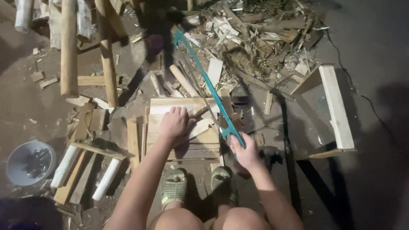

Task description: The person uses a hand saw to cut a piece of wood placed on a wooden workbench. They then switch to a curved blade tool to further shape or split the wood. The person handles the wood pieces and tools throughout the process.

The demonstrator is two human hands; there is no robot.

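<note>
The right hand (246,152), low and right of centre, is wrapped tight around the grip of a teal saw (213,93) whose frame runs up and left toward the top middle of the frame. Its far end fades into shadow near the scrap pile (251,38), and the blade itself is too thin and dark to trace. The left hand (174,122) lies flat, fingers together, pressing on a pale stick (200,111) that rests across a stack of boards (179,145) at centre. Where the saw meets the stick is hard to make out; the hand covers the stick's near end.

Below the boards, two feet in sandals (174,187) show, the right one half lost in shadow under the wrist. Knees are cut off by the bottom edge.

At lower left sits a grey bowl (21,162) holding dark small pieces I cannot identify. Round poles (68,47) hang in from the upper left, their tops cut off. At right lies a white plank frame (336,106), with a thin cable (341,64) trailing off beyond it into darkness.
</note>
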